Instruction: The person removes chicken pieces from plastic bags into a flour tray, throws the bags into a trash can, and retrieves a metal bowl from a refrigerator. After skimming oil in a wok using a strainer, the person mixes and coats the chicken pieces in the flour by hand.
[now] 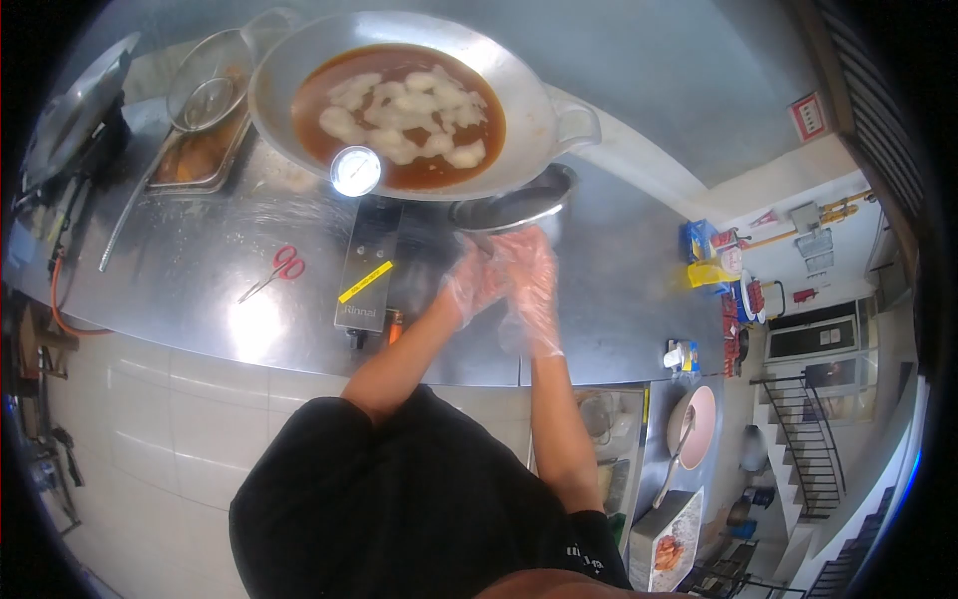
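Observation:
My left hand [474,283] and my right hand [529,278], both in clear plastic gloves, are close together at the near rim of a metal bowl [539,212]. Their fingers are bent inward and closed. A small greyish bit shows between them, too blurred to name. Behind the bowl stands a wide metal wok [534,120] with brown oil [329,75] and several pale, battered-looking pieces [419,105] floating in it. A round dial thermometer [356,171] sits at the wok's near rim. What lies inside the bowl is mostly hidden.
Left of the stove [364,290] lie red-handled scissors [287,263]. Farther left, a mesh strainer [210,103] rests over a metal tray [218,178]. At the right stand a pink bowl [704,424] with a ladle and a tray of orange-brown pieces [669,551].

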The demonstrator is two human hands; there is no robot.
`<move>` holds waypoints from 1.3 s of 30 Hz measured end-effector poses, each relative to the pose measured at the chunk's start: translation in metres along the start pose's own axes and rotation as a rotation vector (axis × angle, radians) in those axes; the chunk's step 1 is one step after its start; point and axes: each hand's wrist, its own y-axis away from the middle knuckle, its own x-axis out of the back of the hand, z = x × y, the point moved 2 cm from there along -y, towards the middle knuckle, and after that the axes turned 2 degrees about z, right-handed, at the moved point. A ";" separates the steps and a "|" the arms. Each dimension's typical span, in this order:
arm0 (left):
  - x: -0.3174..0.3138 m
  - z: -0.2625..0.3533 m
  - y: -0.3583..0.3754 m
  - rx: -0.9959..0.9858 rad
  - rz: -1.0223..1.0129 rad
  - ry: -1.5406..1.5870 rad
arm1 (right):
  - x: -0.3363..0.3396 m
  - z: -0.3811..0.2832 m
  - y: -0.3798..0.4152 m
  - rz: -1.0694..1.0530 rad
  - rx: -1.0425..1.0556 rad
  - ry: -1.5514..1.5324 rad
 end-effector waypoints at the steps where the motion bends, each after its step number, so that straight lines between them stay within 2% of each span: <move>1: 0.002 -0.003 0.001 -0.013 -0.035 0.003 | 0.005 0.001 0.006 0.105 -0.047 -0.081; 3: 0.005 -0.013 0.008 -0.032 -0.101 0.004 | 0.014 0.000 0.024 0.324 -0.143 -0.247; 6: 0.010 -0.027 0.022 -0.017 -0.260 0.053 | 0.032 -0.005 0.046 0.465 -0.218 -0.297; 9: 0.010 -0.048 0.033 0.069 -0.304 0.108 | 0.048 -0.015 0.070 0.508 -0.199 -0.314; 15: -0.013 -0.075 0.045 0.290 -0.255 0.080 | 0.089 -0.028 0.130 0.643 -0.149 -0.375; 18: -0.033 -0.085 0.050 0.338 -0.299 -0.037 | 0.098 -0.050 0.158 0.760 -0.200 -0.442; 20: -0.049 -0.091 0.061 0.266 -0.289 -0.210 | 0.103 -0.053 0.177 0.815 -0.134 -0.509; 22: -0.063 -0.098 0.073 0.269 -0.180 -0.369 | 0.108 -0.056 0.197 0.833 -0.055 -0.582; 24: -0.063 -0.103 0.081 0.360 -0.001 -0.453 | 0.112 -0.060 0.216 0.811 0.036 -0.658; 26: -0.038 -0.109 0.082 0.488 0.113 -0.393 | 0.107 -0.075 0.226 0.930 0.029 -0.684; 28: -0.051 -0.116 0.086 0.523 0.153 -0.433 | 0.106 -0.084 0.243 1.018 0.008 -0.712; 30: -0.077 -0.122 0.094 0.443 0.137 -0.642 | 0.106 -0.090 0.263 1.075 -0.030 -0.747; 33: -0.061 -0.140 0.095 0.426 -0.027 -0.666 | 0.108 -0.112 0.277 1.154 -0.030 -0.783; 36: -0.104 -0.157 0.115 0.432 0.087 -0.580 | 0.117 -0.114 0.309 1.189 -0.055 -0.802; 39: -0.099 -0.180 0.121 0.358 -0.215 -0.642 | 0.127 -0.112 0.340 1.129 0.069 -0.897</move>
